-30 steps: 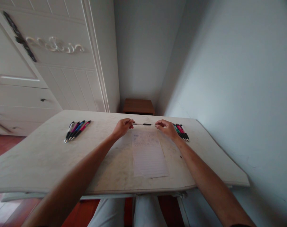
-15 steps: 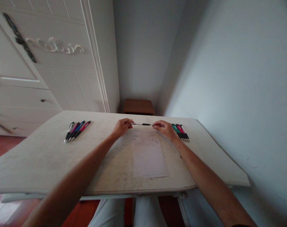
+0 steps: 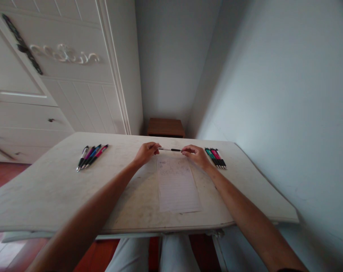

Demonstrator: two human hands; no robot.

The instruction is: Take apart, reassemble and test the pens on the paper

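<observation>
Near the far edge of the tabletop (image 3: 55,196), just beyond the lined sheet (image 3: 179,192), I observe one white-and-black pen (image 3: 171,149) between the hands, its long axis crosswise. The left hand (image 3: 147,153) grips the white end; the right hand (image 3: 196,155), fingers narrowed, pinches the tip. Neither is nearer.

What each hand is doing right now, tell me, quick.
Left hand: closed, holding one end of a pen.
Right hand: closed at the pen's other end; too small to tell what it grips.
</observation>
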